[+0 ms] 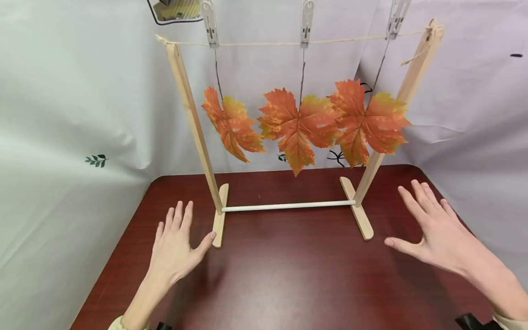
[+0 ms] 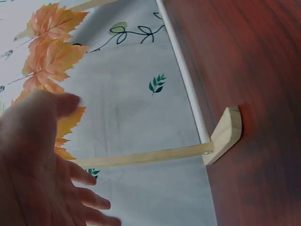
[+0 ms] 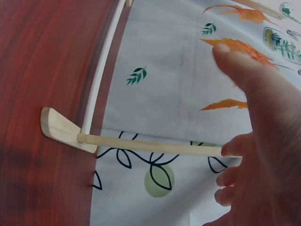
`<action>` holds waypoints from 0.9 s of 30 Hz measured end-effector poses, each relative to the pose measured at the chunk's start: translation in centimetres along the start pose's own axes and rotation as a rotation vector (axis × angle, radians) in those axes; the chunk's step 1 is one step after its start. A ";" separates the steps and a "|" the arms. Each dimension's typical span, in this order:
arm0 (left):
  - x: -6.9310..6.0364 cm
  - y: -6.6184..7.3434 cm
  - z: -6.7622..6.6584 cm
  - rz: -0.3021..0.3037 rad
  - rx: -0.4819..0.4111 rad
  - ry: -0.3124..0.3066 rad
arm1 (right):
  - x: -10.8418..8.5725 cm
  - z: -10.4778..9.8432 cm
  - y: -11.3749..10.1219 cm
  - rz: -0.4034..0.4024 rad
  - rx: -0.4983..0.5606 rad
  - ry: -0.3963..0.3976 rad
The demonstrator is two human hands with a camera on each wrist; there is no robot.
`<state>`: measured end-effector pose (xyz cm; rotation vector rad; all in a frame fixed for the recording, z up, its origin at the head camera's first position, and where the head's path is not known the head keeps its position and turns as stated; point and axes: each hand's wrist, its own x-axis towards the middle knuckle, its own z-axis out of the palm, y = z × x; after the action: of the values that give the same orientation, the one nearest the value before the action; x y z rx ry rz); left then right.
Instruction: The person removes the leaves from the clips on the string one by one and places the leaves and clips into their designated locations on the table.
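Three orange maple-like leaves hang in a row: the left leaf (image 1: 232,124), the middle leaf (image 1: 298,126) and the right leaf (image 1: 365,123). Clear clothespins, among them the middle clothespin (image 1: 306,23), grip their stems on a string (image 1: 264,44). The string runs between the posts of a wooden stand (image 1: 194,119). My left hand (image 1: 173,247), fingers straight and spread, is near the stand's left foot and holds nothing. To the right of the right foot, my right hand (image 1: 441,233) is likewise spread and holds nothing. Both hands also show in their wrist views, with leaves partly behind them.
A white rod (image 1: 288,206) joins the stand's two feet low down, and the right foot (image 1: 357,208) rests on the dark red table (image 1: 284,275). Pale cloth (image 1: 82,91) with printed leaf sprigs surrounds the table at the back and sides.
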<state>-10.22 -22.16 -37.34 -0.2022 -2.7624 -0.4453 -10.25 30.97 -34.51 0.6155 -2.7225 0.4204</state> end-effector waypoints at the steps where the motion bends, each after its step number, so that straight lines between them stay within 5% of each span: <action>1: 0.1 0.1 -0.1 0.002 -0.016 0.024 | 0.2 -0.1 0.0 -0.008 0.004 0.020; 9: 1.3 0.6 -0.9 0.061 -0.160 0.321 | 2.0 -0.8 -0.4 -0.128 0.020 0.207; 14: 2.6 1.3 -1.6 0.116 -0.310 0.438 | 3.1 -1.1 -1.6 -0.197 -0.007 0.316; 21: 4.4 2.6 -3.1 0.148 -0.495 0.495 | 5.7 -2.3 -3.2 -0.358 0.126 0.460; 27: 5.7 3.2 -4.2 0.109 -0.625 0.474 | 7.6 -3.5 -4.3 -0.382 0.214 0.496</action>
<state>-13.66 -20.05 -30.67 -0.3390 -2.0720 -1.1512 -13.99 25.66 -27.63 0.9241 -2.0514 0.6659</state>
